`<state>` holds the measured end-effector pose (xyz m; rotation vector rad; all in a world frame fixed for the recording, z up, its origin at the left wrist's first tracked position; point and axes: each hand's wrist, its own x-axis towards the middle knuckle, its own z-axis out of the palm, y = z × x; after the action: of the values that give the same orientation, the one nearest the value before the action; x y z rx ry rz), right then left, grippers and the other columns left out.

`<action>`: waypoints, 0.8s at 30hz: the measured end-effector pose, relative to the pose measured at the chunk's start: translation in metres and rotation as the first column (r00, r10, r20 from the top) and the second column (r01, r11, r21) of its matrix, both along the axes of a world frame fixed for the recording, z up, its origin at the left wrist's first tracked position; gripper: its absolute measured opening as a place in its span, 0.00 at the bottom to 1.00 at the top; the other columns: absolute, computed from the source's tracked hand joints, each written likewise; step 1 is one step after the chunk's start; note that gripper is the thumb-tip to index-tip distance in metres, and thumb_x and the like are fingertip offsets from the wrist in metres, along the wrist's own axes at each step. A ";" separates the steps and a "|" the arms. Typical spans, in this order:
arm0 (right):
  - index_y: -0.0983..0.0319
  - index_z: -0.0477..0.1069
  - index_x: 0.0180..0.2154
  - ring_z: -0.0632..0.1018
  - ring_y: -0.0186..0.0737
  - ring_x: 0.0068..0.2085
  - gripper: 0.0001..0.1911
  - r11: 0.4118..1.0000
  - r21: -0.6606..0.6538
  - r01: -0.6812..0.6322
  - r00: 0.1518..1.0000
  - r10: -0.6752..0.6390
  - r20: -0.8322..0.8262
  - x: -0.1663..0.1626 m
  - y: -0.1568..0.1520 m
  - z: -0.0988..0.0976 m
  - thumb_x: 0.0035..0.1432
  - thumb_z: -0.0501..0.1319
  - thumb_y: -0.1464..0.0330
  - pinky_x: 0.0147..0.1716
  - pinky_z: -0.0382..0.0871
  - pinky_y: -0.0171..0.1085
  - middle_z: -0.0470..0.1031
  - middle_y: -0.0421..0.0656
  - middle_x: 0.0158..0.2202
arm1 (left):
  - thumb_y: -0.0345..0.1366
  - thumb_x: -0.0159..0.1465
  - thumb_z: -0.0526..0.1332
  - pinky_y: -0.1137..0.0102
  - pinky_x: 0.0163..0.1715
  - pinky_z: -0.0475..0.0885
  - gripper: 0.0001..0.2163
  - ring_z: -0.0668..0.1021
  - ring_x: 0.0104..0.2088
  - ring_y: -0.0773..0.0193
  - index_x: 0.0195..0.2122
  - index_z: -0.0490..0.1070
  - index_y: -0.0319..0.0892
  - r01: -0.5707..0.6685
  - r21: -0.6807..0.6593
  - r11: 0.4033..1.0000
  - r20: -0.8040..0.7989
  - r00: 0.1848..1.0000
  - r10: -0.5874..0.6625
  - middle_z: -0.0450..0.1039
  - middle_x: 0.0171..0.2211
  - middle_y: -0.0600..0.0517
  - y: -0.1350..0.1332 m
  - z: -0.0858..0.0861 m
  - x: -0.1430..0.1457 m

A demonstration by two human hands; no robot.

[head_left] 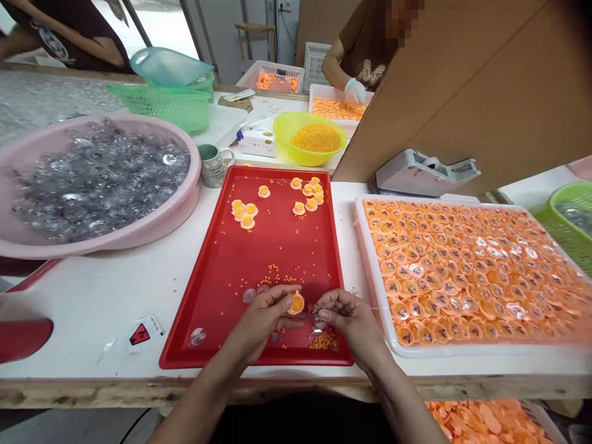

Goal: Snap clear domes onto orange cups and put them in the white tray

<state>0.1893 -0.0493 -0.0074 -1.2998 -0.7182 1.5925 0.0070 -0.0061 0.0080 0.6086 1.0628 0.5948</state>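
Observation:
My left hand pinches a small orange cup filled with yellow beads over the near end of the red tray. Close beside it, my right hand is closed on a clear plastic lid. Several filled orange cups sit at the tray's far end. Loose orange beads and a few clear lids lie on the tray near my hands.
A pink basin of clear lids stands at left. A white tray of capped orange cups lies at right. Behind are a yellow bowl of beads, a mug, green baskets, a cardboard box, and another person's gloved hand.

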 end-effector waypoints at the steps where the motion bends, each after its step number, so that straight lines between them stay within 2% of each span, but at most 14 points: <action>1: 0.62 0.74 0.30 0.77 0.32 0.27 0.10 1.000 0.004 0.002 1.000 -0.002 -0.020 0.001 -0.001 0.000 0.47 0.71 0.66 0.30 0.72 0.32 0.77 0.39 0.26 | 0.35 0.61 0.64 0.59 0.42 0.77 0.15 0.79 0.42 0.53 0.48 0.73 0.37 0.008 0.009 1.000 0.003 1.000 -0.008 0.74 0.47 0.43 -0.001 0.000 0.002; 5: 0.61 0.75 0.30 0.76 0.32 0.28 0.08 0.999 0.011 0.034 0.998 -0.033 -0.051 0.004 -0.004 -0.002 0.47 0.71 0.67 0.31 0.71 0.32 0.77 0.39 0.27 | 0.36 0.60 0.64 0.60 0.43 0.77 0.14 0.78 0.42 0.55 0.47 0.74 0.37 0.011 0.013 1.000 0.017 1.000 -0.011 0.75 0.43 0.44 -0.002 -0.001 0.008; 10: 0.61 0.77 0.29 0.75 0.32 0.28 0.08 0.996 0.020 0.084 0.993 -0.085 0.079 0.007 -0.002 -0.003 0.44 0.72 0.68 0.30 0.69 0.31 0.77 0.38 0.26 | 0.35 0.59 0.66 0.60 0.43 0.76 0.15 0.77 0.45 0.54 0.47 0.75 0.38 -0.017 -0.014 1.000 0.027 0.999 0.017 0.74 0.46 0.44 -0.001 -0.001 0.009; 12: 0.61 0.75 0.28 0.74 0.32 0.26 0.09 0.998 0.004 0.068 0.995 -0.069 0.076 0.007 0.000 -0.003 0.44 0.72 0.67 0.28 0.69 0.32 0.76 0.37 0.23 | 0.36 0.58 0.67 0.59 0.45 0.76 0.16 0.77 0.45 0.53 0.47 0.75 0.38 -0.022 -0.025 0.999 0.036 0.999 0.023 0.75 0.45 0.43 -0.001 -0.001 0.009; 15: 0.62 0.73 0.26 0.74 0.33 0.25 0.09 0.999 0.005 -0.033 0.993 0.033 0.113 0.006 0.002 -0.002 0.45 0.71 0.67 0.27 0.68 0.33 0.74 0.37 0.22 | 0.38 0.57 0.67 0.59 0.46 0.75 0.17 0.78 0.44 0.53 0.47 0.75 0.38 -0.015 -0.034 0.999 0.054 0.998 0.017 0.76 0.43 0.44 -0.004 -0.002 0.010; 18: 0.61 0.73 0.26 0.74 0.35 0.27 0.04 0.980 0.121 -0.156 0.933 0.106 0.344 0.003 0.005 0.002 0.49 0.67 0.70 0.28 0.68 0.34 0.73 0.39 0.25 | 0.42 0.58 0.66 0.57 0.46 0.74 0.17 0.78 0.42 0.54 0.46 0.76 0.38 0.071 -0.012 0.997 0.068 0.995 -0.070 0.77 0.41 0.45 -0.009 -0.001 0.014; 21: 0.60 0.73 0.27 0.74 0.35 0.30 0.07 0.909 0.298 -0.293 0.807 0.068 0.587 0.001 0.007 0.008 0.55 0.61 0.76 0.31 0.68 0.34 0.72 0.40 0.27 | 0.42 0.59 0.64 0.58 0.45 0.74 0.15 0.79 0.41 0.54 0.44 0.77 0.38 0.198 0.077 0.977 0.077 0.976 -0.203 0.78 0.39 0.46 -0.011 0.002 0.019; 23: 0.59 0.73 0.29 0.74 0.35 0.31 0.09 0.870 0.360 -0.335 0.772 0.035 0.634 0.000 0.006 0.010 0.56 0.59 0.77 0.32 0.68 0.33 0.72 0.40 0.29 | 0.38 0.56 0.67 0.61 0.44 0.74 0.13 0.78 0.41 0.55 0.41 0.78 0.38 0.226 0.141 0.964 0.054 0.970 -0.236 0.78 0.37 0.47 -0.011 0.005 0.021; 24: 0.59 0.73 0.30 0.74 0.36 0.32 0.08 0.870 0.374 -0.320 0.767 0.006 0.641 -0.001 0.004 0.011 0.57 0.60 0.76 0.32 0.68 0.33 0.73 0.40 0.29 | 0.35 0.54 0.68 0.62 0.44 0.74 0.13 0.78 0.40 0.55 0.41 0.78 0.38 0.222 0.164 0.961 0.031 0.973 -0.229 0.78 0.36 0.48 -0.011 0.007 0.021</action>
<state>0.1883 -0.0451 0.0034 -1.4148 -1.5736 0.9823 0.0282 -0.0174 0.0150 0.8390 0.8891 0.4951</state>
